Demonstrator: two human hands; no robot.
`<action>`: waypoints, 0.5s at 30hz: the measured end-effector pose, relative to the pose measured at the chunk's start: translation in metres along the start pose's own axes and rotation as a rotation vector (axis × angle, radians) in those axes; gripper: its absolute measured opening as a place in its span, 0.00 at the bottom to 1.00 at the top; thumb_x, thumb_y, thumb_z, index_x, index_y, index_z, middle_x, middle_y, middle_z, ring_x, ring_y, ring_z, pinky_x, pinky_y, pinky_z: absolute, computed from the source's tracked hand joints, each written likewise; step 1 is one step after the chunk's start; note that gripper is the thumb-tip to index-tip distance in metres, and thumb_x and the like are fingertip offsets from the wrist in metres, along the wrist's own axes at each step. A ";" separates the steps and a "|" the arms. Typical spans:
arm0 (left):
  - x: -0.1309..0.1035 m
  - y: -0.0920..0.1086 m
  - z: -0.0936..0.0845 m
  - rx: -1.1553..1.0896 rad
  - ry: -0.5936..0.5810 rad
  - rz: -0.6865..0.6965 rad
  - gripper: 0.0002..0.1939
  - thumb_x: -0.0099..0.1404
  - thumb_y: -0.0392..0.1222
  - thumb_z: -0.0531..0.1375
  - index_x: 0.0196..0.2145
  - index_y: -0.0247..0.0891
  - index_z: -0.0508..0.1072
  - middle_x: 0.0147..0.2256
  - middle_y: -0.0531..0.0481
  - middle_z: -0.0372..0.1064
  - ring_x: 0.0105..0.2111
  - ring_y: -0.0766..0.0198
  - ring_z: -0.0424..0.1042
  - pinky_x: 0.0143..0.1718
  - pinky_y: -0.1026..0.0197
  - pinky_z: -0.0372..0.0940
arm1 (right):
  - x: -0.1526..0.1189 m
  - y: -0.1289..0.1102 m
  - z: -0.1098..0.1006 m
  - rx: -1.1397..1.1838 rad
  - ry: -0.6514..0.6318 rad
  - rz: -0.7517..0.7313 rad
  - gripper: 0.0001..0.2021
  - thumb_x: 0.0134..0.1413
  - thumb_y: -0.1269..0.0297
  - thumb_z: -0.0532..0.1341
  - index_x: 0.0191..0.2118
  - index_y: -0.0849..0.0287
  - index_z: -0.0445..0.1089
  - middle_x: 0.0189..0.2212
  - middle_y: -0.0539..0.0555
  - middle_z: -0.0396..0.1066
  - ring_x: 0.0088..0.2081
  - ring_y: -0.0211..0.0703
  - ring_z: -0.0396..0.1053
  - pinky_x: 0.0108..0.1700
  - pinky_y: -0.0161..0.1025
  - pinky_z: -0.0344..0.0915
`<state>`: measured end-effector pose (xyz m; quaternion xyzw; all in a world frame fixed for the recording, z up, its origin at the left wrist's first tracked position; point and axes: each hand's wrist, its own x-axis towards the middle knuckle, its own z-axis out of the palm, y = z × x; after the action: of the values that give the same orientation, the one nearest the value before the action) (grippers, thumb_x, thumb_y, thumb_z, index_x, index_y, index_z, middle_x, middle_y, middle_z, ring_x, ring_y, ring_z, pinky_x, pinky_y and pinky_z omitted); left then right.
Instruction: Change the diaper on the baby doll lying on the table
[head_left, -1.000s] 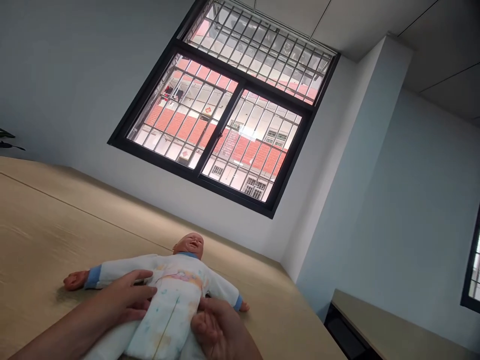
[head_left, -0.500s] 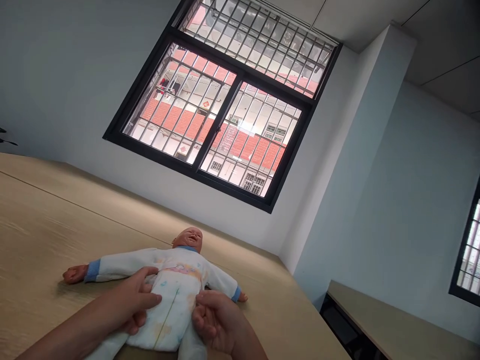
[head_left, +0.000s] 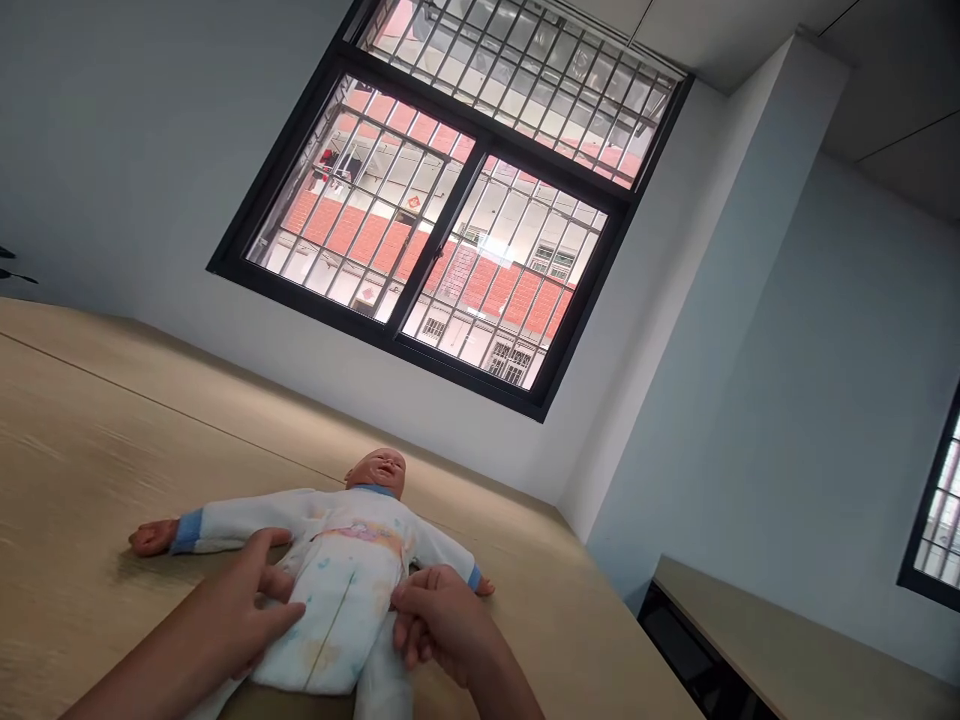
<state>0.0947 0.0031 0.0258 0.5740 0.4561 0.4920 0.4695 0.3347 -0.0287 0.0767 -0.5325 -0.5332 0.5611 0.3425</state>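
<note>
A baby doll (head_left: 382,467) in a white outfit with blue cuffs lies on its back on the table, arms stretched out sideways. Over its belly and hips lies a white printed diaper (head_left: 334,620) with a thin line down its middle. Beside the diaper's left edge is my left hand (head_left: 251,605), thumb and index finger apart, its lower fingers partly hidden. My right hand (head_left: 442,615) is closed, thumb and index finger pinching the diaper's right edge near the waist. The doll's legs run out of view at the bottom.
The wooden table (head_left: 90,440) reaches back to the wall, with a seam across it. A barred window (head_left: 435,250) is set in the wall above. At right stands a lower cabinet (head_left: 750,620) with a dark front.
My left hand has drawn slightly left, away from the diaper's middle, its fingers lifting off the front. My right hand has turned a little and stays at the diaper's right edge.
</note>
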 end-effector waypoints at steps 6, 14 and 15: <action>-0.001 0.010 0.003 -0.125 -0.191 -0.006 0.31 0.46 0.38 0.59 0.50 0.41 0.58 0.27 0.57 0.70 0.16 0.68 0.63 0.16 0.66 0.54 | -0.004 0.002 0.007 0.168 -0.237 -0.033 0.13 0.42 0.63 0.67 0.31 0.62 0.65 0.17 0.47 0.70 0.11 0.29 0.59 0.13 0.29 0.40; -0.003 0.017 -0.002 -0.169 -0.211 -0.010 0.32 0.48 0.45 0.65 0.51 0.40 0.62 0.36 0.49 0.76 0.16 0.69 0.66 0.15 0.65 0.58 | 0.005 0.009 -0.004 0.354 -0.443 -0.062 0.19 0.41 0.60 0.70 0.38 0.62 0.64 0.14 0.43 0.66 0.10 0.28 0.51 0.11 0.28 0.41; -0.007 0.016 -0.006 -0.182 -0.180 0.001 0.32 0.49 0.47 0.66 0.51 0.40 0.63 0.36 0.49 0.76 0.18 0.67 0.68 0.17 0.64 0.62 | 0.006 0.010 -0.006 0.341 -0.457 -0.076 0.19 0.42 0.59 0.70 0.37 0.60 0.63 0.13 0.42 0.65 0.09 0.28 0.49 0.10 0.28 0.42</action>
<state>0.0889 -0.0057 0.0407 0.5710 0.3652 0.4780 0.5586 0.3409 -0.0236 0.0660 -0.3064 -0.5143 0.7349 0.3187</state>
